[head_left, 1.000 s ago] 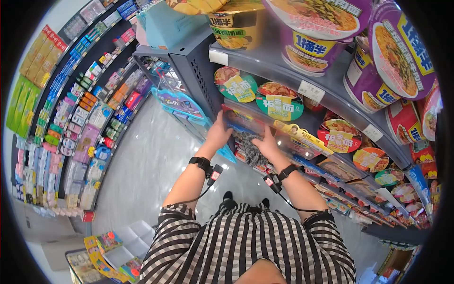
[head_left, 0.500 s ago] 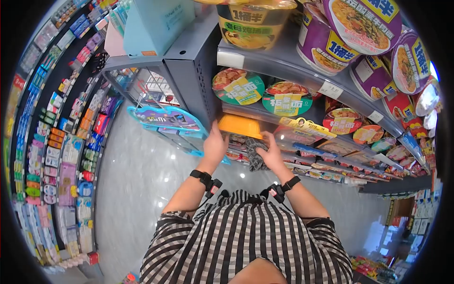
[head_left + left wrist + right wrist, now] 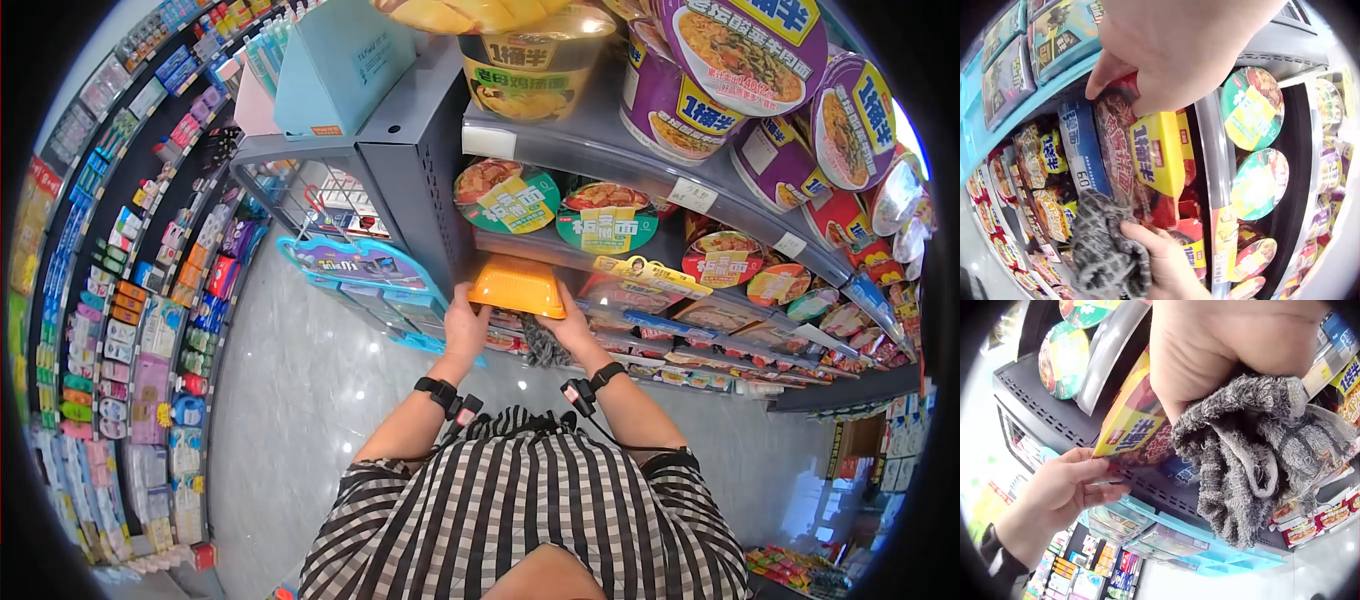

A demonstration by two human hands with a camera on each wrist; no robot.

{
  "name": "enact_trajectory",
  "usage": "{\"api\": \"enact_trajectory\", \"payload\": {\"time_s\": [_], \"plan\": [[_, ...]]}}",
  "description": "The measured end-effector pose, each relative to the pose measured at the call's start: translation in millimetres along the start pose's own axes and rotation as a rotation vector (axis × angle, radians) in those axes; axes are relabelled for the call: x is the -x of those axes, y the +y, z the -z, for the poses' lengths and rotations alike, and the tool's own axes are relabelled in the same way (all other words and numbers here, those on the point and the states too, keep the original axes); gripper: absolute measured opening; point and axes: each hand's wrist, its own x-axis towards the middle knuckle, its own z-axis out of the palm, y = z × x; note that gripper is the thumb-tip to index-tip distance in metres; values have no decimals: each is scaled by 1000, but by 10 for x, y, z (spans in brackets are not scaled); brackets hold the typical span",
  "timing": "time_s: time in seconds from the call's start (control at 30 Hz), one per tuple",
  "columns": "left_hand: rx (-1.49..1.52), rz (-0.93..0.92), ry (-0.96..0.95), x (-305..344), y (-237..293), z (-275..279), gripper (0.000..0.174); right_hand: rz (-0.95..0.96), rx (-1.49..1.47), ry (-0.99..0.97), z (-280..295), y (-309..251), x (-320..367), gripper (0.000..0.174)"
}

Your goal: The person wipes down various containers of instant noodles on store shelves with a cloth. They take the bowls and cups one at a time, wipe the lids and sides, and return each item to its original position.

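Note:
An orange-backed instant noodle box is between my two hands in front of the shelf. My left hand grips its left end; in the right wrist view the thumb and fingers pinch the corner. At the other end, my right hand holds the box's side along with a bunched grey checked cloth. The cloth hangs below the box. In the left wrist view the box's red and yellow printed front shows, partly covered by the left hand.
Green-lidded noodle bowls sit on the shelf just above, with big purple noodle tubs higher up. A grey shelf end panel and a blue-edged display rack stand close on the left.
The hands were at the shelf's lower row; the orange-backed box has come into view between them and now stands farther out, tilted. The cloth stays with the right hand. The view shifted too.

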Motion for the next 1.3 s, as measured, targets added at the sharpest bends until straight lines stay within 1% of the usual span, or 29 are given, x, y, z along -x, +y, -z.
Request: {"api": "enact_trajectory", "payload": {"time_s": [0.03, 0.17, 0.23, 0.27, 0.33, 0.37, 0.43, 0.47, 0.5, 0.53, 0.57, 0.6, 0.63, 0.67, 0.7, 0.73, 0.77, 0.8, 0.83, 0.9, 0.93, 0.97, 1.0, 1.03, 1.1, 1.13, 1.2, 1.23, 1.3], "plan": [[58, -24, 48, 32, -2, -34, 47, 3, -27, 42, 0, 17, -25, 85], [90, -1, 77, 171, 207, -20, 48, 75, -33, 72, 108, -48, 94, 76], [8, -224, 161, 242, 427, 113, 44, 117, -160, 77, 205, -187, 239, 67], [0, -217, 160, 288, 544, 209, 44, 112, -165, 70, 254, -197, 322, 67], [-419, -527, 162, 352, 782, 454, 35, -73, -317, -19, 384, -149, 479, 53], [-426, -523, 168, 378, 893, 557, 35, -69, -320, -28, 453, -94, 524, 53], [-570, -713, 74, 444, 1116, 733, 30, -212, -533, -155, 553, 3, 617, 43], [-585, -709, 80, 455, 1236, 786, 30, -190, -586, -144, 539, 37, 652, 38], [-564, -770, 71, 444, 1353, 841, 29, -184, -599, -154, 542, 16, 646, 38], [-543, -833, 57, 426, 1467, 896, 30, -217, -737, -194, 552, -28, 649, 35], [-562, -838, 54, 387, 1598, 955, 30, -248, -878, -231, 547, -51, 642, 33], [-414, -846, -25, 329, 1732, 1004, 32, -239, -897, -286, 549, -77, 621, 31], [-264, -850, -106, 291, 1813, 1028, 34, -230, -914, -283, 527, -115, 612, 31], [-280, -794, -287, 261, 1729, 1042, 58, -232, -921, -318, 508, -163, 612, 32], [-285, -803, -293, 249, 1604, 1032, 58, -236, -923, -352, 505, -257, 615, 33], [74, -466, -451, 253, 1486, 1027, 70, -292, -925, -376, 483, -363, 604, 38], [424, -110, -589, 272, 1368, 1049, 83, -291, -929, -370, 482, -365, 593, 38], [470, 67, -702, 299, 1322, 1122, 93, -292, -754, -426, 471, -359, 577, 40], [474, 63, -707, 331, 1174, 1108, 93, -294, -574, -482, 467, -386, 578, 42], [893, 325, -576, 449, 724, 997, 69, -281, -533, -519, 520, -524, 680, 43], [978, 413, -527, 505, 637, 982, 59, -222, -559, -517, 604, -681, 737, 43], [993, 413, -530, 542, 504, 965, 59, -161, -583, -511, 704, -857, 781, 44], [1096, 515, -473, 574, 351, 944, 55, -238, -589, -456, 865, -1018, 832, 47], [1197, 620, -417, 598, 308, 936, 52, -212, -593, -364, 947, -1023, 846, 47], [1309, 644, -411, 662, 260, 878, 49, -13, -522, -72, 1063, -1195, 961, 50], [1377, 658, -395, 666, 244, 840, 50, -23, -502, -56, 1049, -1236, 994, 50], [1472, 665, -397, 637, 222, 719, 50, 300, -171, 74, 986, -1332, 1024, 50], [1487, 672, -424, 634, 277, 667, 50, 325, 84, 74, 947, -1362, 1064, 58], [1352, 562, -444, 653, 384, 546, 48, 315, 420, 180, 718, -1281, 1110, 66]]}}
